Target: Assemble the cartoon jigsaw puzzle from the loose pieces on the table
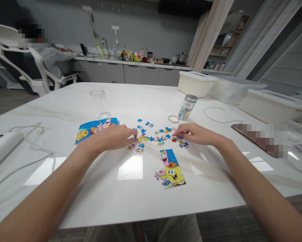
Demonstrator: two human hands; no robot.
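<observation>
Loose jigsaw puzzle pieces [141, 146], mostly blue, yellow and pink, lie scattered on the white table between my two hands. My left hand [118, 136] rests at the left side of the pieces, its fingers bent down and slightly apart. At the right side, my right hand [195, 133] has its fingertips among the pieces, near a red one [174, 140], with a gap between finger and thumb. Closer to me lies a joined puzzle section [172, 169] with yellow and pink cartoon characters. A picture sheet [85, 131] lies partly hidden behind my left hand.
A printed canister [187, 108] with a silver lid stands behind my right hand, beside a ring-shaped lid [173, 119]. A clear jar [97, 93] and storage boxes [195, 84] are farther back. A phone [259, 140] lies right; cables [27, 158] lie left. A person [50, 58] sits beyond.
</observation>
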